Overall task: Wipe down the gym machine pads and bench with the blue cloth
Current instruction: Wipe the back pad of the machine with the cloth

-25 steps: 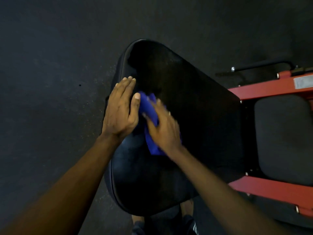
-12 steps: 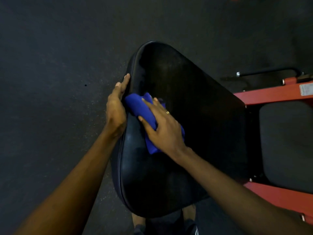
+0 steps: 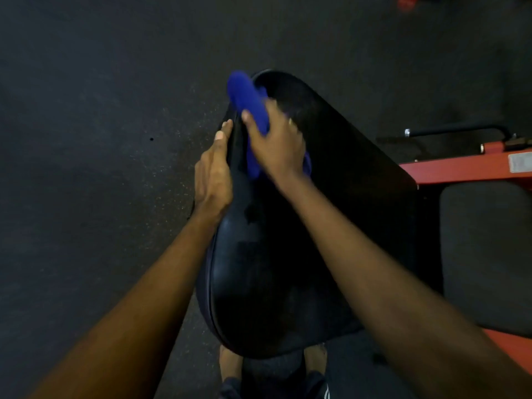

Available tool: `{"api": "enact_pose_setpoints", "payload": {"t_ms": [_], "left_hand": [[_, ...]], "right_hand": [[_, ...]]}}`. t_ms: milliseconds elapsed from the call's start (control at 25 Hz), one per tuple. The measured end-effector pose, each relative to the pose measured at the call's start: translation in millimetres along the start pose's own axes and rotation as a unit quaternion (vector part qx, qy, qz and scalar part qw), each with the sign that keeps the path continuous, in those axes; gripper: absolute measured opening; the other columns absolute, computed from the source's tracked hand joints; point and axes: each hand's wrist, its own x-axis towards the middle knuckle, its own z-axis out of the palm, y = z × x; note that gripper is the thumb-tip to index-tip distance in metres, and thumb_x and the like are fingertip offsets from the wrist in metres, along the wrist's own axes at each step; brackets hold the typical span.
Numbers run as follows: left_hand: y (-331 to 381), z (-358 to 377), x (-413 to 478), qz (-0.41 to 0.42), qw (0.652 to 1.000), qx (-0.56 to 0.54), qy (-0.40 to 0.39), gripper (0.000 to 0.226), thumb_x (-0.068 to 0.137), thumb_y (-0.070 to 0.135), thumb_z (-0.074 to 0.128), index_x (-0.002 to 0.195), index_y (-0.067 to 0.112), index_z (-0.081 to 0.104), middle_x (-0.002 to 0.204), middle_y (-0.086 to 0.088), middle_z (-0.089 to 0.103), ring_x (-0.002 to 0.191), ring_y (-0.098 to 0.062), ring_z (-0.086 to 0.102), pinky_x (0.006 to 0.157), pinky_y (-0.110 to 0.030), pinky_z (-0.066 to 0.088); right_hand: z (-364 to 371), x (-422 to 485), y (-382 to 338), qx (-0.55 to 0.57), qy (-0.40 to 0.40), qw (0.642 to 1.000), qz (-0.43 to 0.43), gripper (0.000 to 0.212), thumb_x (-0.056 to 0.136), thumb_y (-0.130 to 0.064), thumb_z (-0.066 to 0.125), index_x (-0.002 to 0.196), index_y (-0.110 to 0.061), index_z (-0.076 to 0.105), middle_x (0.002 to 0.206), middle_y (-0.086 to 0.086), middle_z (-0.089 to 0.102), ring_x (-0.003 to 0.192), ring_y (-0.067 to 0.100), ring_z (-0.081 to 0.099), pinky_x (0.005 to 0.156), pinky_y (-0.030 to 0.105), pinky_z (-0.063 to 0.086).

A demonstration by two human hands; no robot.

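The blue cloth (image 3: 247, 95) lies bunched at the far left end of the black pad (image 3: 302, 214), its far end riding over the rim and blurred. The right hand (image 3: 277, 144) grips it, thumb on the left side and fingers curled over the top. The left hand (image 3: 214, 174) holds nothing, its fingers straight along the pad's left edge. By judgement the cloth is light, soft and limp, so it is best held bunched in the palm and pressed flat to the surface. The pad looks smooth, firm-cushioned and possibly slippery, and is best steadied at its edge. To the right, a pale label plate (image 3: 519, 162) sits on the red frame (image 3: 454, 168), its writing too small to read. No brand is visible.
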Motion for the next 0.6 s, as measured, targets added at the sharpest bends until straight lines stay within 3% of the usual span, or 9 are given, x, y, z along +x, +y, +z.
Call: {"api": "enact_pose_setpoints", "payload": {"t_ms": [80,120,240,320,440,520,600], "left_hand": [[-3,-1,0,-0.007,0.998,-0.054,-0.007,0.052,0.101,0.05,0.03,0.136,0.026,0.061,0.121,0.011,0.067,0.116,0.001,0.057,0.097,-0.013,0.037],[-6,-2,1,-0.009,0.995,-0.096,-0.022,0.051,0.1,0.052,0.035,0.135,0.025,0.062,0.119,0.011,0.067,0.115,0.002,0.059,0.1,-0.014,0.039],[-16,-7,7,-0.025,0.986,-0.155,-0.057,0.057,0.091,0.063,0.051,0.133,0.027,0.064,0.14,0.006,0.06,0.136,-0.007,0.049,0.121,-0.039,0.03],[-19,-8,9,-0.04,0.985,-0.156,-0.061,0.054,0.091,0.06,0.048,0.131,0.028,0.065,0.142,0.005,0.059,0.138,-0.009,0.047,0.122,-0.043,0.027],[-19,-9,10,-0.04,0.98,-0.183,-0.072,0.051,0.093,0.054,0.044,0.129,0.026,0.066,0.142,-0.001,0.058,0.139,-0.015,0.047,0.122,-0.045,0.028],[-20,-9,11,-0.046,0.978,-0.194,-0.069,0.049,0.094,0.054,0.042,0.125,0.028,0.07,0.14,0.0,0.061,0.138,-0.016,0.049,0.121,-0.045,0.029],[-19,-8,11,-0.051,0.979,-0.185,-0.066,0.05,0.095,0.056,0.039,0.125,0.03,0.07,0.138,0.002,0.062,0.136,-0.014,0.05,0.12,-0.045,0.031]], "right_hand": [[-5,-92,0,0.035,-0.034,0.998,-0.04,0.047,0.101,-0.045,0.051,0.141,-0.02,0.051,0.134,0.005,0.061,0.118,0.02,0.06,0.092,0.029,0.048],[-10,-141,0,0.035,-0.054,0.997,-0.043,0.052,0.101,-0.045,0.05,0.146,-0.02,0.047,0.144,0.003,0.056,0.128,0.017,0.055,0.102,0.029,0.046],[-18,-225,11,0.016,-0.105,0.993,-0.06,0.055,0.104,-0.05,0.042,0.154,-0.027,0.035,0.159,-0.011,0.033,0.149,0.007,0.03,0.12,0.031,0.03],[-19,-199,18,0.047,-0.122,0.988,-0.088,0.05,0.103,-0.045,0.042,0.151,-0.029,0.04,0.159,-0.006,0.037,0.148,0.011,0.033,0.121,0.036,0.03],[-6,-84,7,0.063,-0.034,0.997,0.004,0.048,0.1,-0.043,0.049,0.143,-0.02,0.051,0.14,0.006,0.058,0.126,0.025,0.057,0.105,0.042,0.046],[-3,-3,0,0.014,0.005,0.996,0.09,0.05,0.098,-0.052,0.049,0.138,-0.022,0.054,0.13,0.004,0.064,0.116,0.028,0.062,0.096,0.04,0.049],[-3,23,-6,0.01,0.019,0.996,0.082,0.05,0.092,-0.062,0.042,0.126,-0.028,0.059,0.115,-0.004,0.068,0.102,0.021,0.066,0.088,0.042,0.053]]}}
